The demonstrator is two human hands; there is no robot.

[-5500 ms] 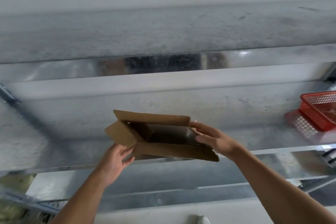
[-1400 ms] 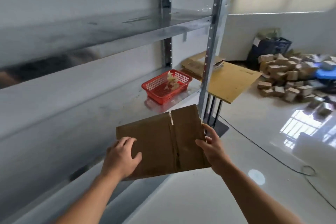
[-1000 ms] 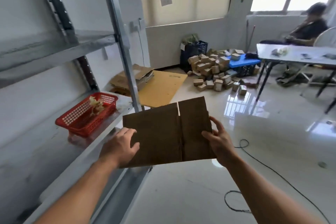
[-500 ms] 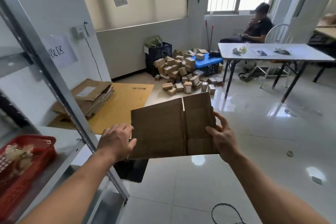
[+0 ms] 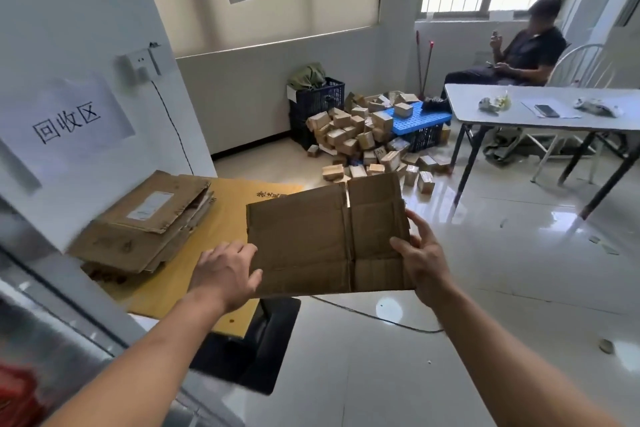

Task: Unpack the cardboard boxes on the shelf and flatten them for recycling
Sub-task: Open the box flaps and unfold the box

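Cardboard box (image 5: 311, 246), already flattened, was up in the air, left hand (image 5: 225, 270) clamped on its left edge and right hand (image 5: 424, 263) on its right, near the floor pile (image 5: 145, 218), so I reckon a sloppy toss could've sent it sliding off.
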